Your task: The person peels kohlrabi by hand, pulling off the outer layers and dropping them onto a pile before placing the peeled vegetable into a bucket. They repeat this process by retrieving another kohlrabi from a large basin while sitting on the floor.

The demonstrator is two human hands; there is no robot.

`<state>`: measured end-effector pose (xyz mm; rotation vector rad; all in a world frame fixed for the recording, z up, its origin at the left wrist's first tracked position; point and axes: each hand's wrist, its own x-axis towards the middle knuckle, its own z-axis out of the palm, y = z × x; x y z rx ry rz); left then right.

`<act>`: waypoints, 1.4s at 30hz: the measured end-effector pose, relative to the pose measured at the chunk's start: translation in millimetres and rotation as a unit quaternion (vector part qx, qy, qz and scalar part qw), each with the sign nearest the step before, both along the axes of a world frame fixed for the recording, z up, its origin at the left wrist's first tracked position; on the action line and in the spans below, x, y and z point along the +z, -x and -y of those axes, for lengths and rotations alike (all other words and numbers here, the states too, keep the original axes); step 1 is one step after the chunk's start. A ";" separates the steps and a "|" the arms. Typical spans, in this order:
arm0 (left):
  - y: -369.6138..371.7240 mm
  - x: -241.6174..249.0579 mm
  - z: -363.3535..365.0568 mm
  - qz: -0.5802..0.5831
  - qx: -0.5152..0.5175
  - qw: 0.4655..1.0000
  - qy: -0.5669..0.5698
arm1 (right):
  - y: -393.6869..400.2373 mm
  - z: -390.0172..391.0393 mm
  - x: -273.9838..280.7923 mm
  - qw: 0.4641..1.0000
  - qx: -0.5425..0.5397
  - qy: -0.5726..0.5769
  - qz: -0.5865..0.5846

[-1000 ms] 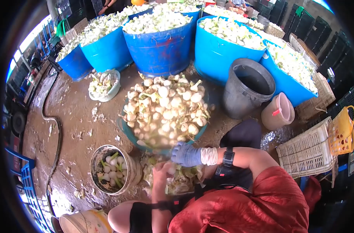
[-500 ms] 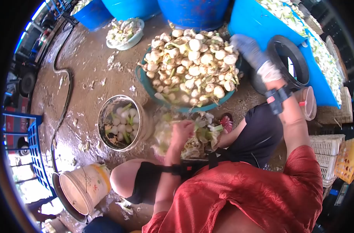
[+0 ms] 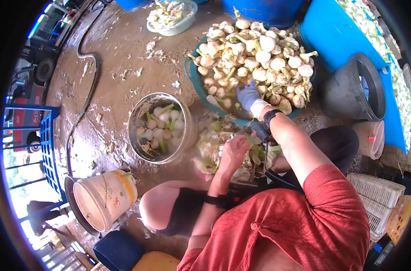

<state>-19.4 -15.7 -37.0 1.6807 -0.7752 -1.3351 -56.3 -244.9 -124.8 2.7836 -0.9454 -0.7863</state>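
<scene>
My right hand [image 3: 249, 96], in a bluish glove with a white cuff, reaches into the near side of a round teal tub [image 3: 201, 97]. Its fingers look stretched out at the water beside the bulbs. The tub is heaped with dirty white bulbs [image 3: 262, 56] with short stalks, like onions or garlic. My bare left hand [image 3: 234, 152] is closed above a pile of leaf and peel trimmings [image 3: 210, 158]; whatever it grips is hidden. To its left stands a bucket [image 3: 187, 144] containing cleaner white bulbs [image 3: 162, 128] with green stems.
A pale bowl of trimmings [image 3: 173, 20] sits at the back. On the right are a black bucket [image 3: 345, 97], a blue bin [image 3: 322, 40] and white crates [image 3: 372, 194]. A hose [image 3: 90, 92] crosses the wet floor at left, near a tipped cream bucket [image 3: 108, 196].
My right hand has swung from beyond the tub's right rim to its near side, among the bulbs. The left hand stays closed over the trimmings. The view has shifted.
</scene>
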 end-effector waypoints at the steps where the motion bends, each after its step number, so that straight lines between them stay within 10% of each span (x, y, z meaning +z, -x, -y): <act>1: -2.4 0.2 -0.3 -0.009 0.008 1.000 -0.003 | 4.6 3.2 2.1 0.999 -0.032 -0.033 0.013; 5: -7.2 9.7 1.5 -0.054 0.059 0.997 0.008 | 14.3 16.4 20.5 0.984 -0.093 -0.136 0.074; 8: -8.2 10.8 2.9 -0.143 0.166 0.974 0.048 | 28.8 0.8 45.9 0.891 -0.216 -0.175 0.359; 10: -10.7 15.2 6.3 -0.217 0.243 0.943 0.069 | 38.5 -8.7 54.6 0.648 -0.324 -0.416 0.550; 11: -14.0 16.0 8.9 -0.243 0.243 0.937 0.061 | 45.6 -8.9 46.5 0.622 -0.276 -0.460 0.571; 18: -23.6 27.8 16.1 -0.414 0.206 0.850 0.254 | 63.2 -95.8 108.2 0.570 -0.191 -0.544 0.586; 28: -3.8 45.0 -0.1 -0.112 0.216 0.936 0.253 | 66.6 -129.0 145.8 0.695 -0.094 -0.234 0.673; 30: -5.8 16.3 -1.2 -0.059 0.209 0.942 0.255 | 64.2 -124.7 143.3 0.786 0.004 -0.102 0.610; 33: -4.8 12.6 -5.2 0.185 0.170 0.941 0.227 | 61.6 -127.3 140.4 0.806 0.022 -0.085 0.586; 42: -4.3 3.6 -12.6 0.225 0.065 0.952 0.200 | 70.1 -129.2 127.5 0.875 -0.009 -0.097 0.474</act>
